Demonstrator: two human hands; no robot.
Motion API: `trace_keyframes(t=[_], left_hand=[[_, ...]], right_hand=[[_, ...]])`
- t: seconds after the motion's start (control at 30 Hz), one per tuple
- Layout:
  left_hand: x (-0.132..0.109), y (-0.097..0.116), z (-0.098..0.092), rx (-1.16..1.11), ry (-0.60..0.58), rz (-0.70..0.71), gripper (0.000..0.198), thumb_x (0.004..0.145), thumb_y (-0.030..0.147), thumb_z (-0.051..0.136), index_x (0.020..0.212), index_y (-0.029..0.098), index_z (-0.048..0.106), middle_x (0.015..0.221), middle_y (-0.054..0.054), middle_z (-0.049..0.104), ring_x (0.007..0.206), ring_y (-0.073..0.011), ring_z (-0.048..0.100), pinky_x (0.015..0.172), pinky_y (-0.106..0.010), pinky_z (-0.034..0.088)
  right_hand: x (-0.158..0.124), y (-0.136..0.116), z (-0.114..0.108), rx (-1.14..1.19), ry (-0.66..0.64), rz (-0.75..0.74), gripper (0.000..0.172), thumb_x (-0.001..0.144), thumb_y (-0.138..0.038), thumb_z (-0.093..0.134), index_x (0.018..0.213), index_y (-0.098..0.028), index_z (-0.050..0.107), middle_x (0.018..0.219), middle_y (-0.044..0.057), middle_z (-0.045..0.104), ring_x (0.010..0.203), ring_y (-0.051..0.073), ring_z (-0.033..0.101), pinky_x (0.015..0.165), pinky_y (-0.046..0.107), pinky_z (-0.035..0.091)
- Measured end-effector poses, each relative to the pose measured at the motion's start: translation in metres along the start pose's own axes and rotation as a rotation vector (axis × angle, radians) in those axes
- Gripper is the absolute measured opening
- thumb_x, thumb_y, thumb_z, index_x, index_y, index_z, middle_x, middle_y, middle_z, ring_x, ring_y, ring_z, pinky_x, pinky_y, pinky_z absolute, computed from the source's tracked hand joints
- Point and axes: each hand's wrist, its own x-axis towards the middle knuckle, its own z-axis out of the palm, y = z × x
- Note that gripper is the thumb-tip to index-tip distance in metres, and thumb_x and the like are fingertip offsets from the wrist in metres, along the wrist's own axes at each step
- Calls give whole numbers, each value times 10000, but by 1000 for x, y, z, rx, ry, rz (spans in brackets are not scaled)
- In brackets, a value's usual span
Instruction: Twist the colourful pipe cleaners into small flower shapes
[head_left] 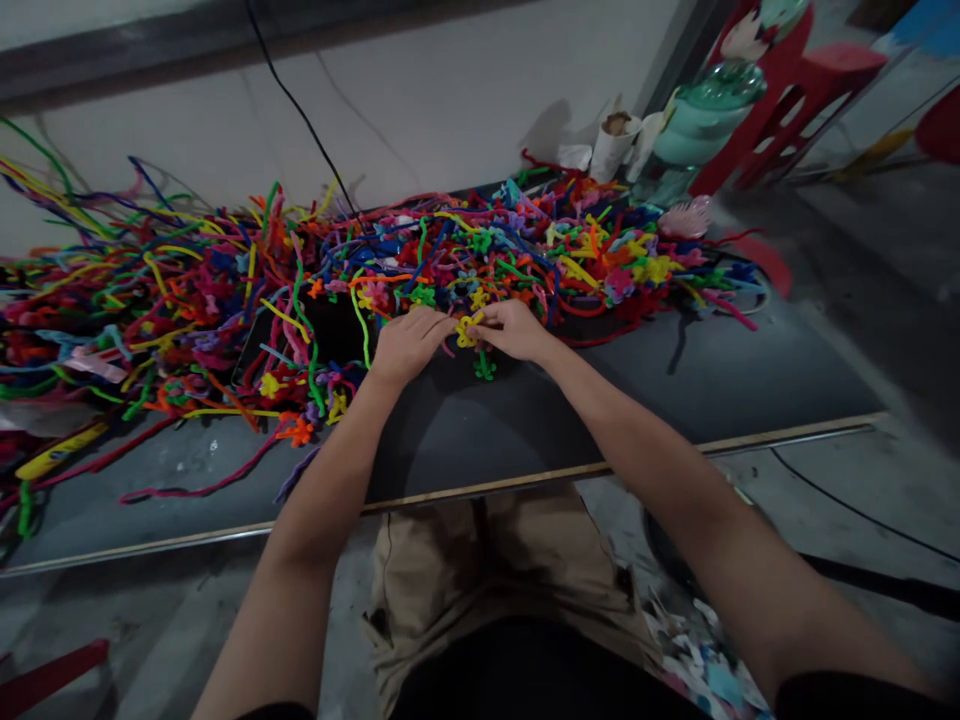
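Between my two hands is a yellow pipe-cleaner flower (466, 331) made of small loops. My left hand (411, 342) grips its left side, with the fingertips pressed together. On the other side, the thumb and fingers of my right hand (511, 331) pinch the same flower. Just below my right hand lies a green pipe-cleaner flower (485, 367) on the dark tabletop. A dense heap of coloured pipe cleaners (420, 245) stretches behind both hands, with small twisted flowers mixed in.
The dark table (517, 430) has a pale front edge. At the back right stand a paper cup (615, 145) and a teal translucent container (694, 125). A red stool (817, 90) is beyond. A yellow marker-like stick (64, 450) lies at the left. A bin with scraps (709, 650) sits on the floor.
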Motion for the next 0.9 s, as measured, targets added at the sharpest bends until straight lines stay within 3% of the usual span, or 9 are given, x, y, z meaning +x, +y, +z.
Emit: trace_keyframes(t=[0.13,0.23,0.4,0.47,0.53,0.77,0.9], left_hand=[[4,9,0,25,6,37,281,981,264,426,933,190,694,862,-96,715,878,-195,645,693,-296,487],[6,16,6,-116,6,-108,243,923,295,500,812,168,675,768,-89,681,817,-203,625,689,-306,478],[8,17,21,-790,15,-611,217,841,329,580,712,164,634,611,-2,580,563,-121,535,570,-254,434],[8,14,26,-1017,29,-694,217,807,364,642,719,167,634,612,11,566,532,-100,504,527,-234,416],[8,13,28,-1121,58,-684,232,772,386,705,720,171,636,637,13,572,560,-98,511,534,-227,440],[8,20,30,-954,198,-690,138,800,301,710,852,175,725,817,-30,712,764,-133,642,716,-247,526],[8,23,30,-878,246,-768,122,780,250,722,851,162,768,797,-37,744,729,-142,669,721,-255,526]], right_hand=[[-4,-3,2,-66,3,-20,340,743,-485,762,741,-151,697,629,41,688,545,146,627,517,259,476],[-9,-6,3,-275,111,-185,260,788,-408,724,733,-155,705,675,54,713,635,175,665,601,277,487],[-13,-8,7,-515,266,-343,173,836,-338,660,818,-184,738,798,56,757,742,199,693,670,289,493],[-13,-9,8,-555,280,-342,179,837,-349,662,828,-191,746,788,51,756,726,195,690,659,286,490],[-13,-10,7,-570,276,-335,183,832,-359,669,825,-195,749,766,45,752,705,191,688,652,285,490],[-9,0,9,-366,333,-315,283,839,-453,643,799,-184,721,825,73,761,765,219,715,716,330,552],[-5,-8,11,-301,313,-269,321,819,-515,644,856,-199,683,843,63,743,755,197,686,687,327,552]])
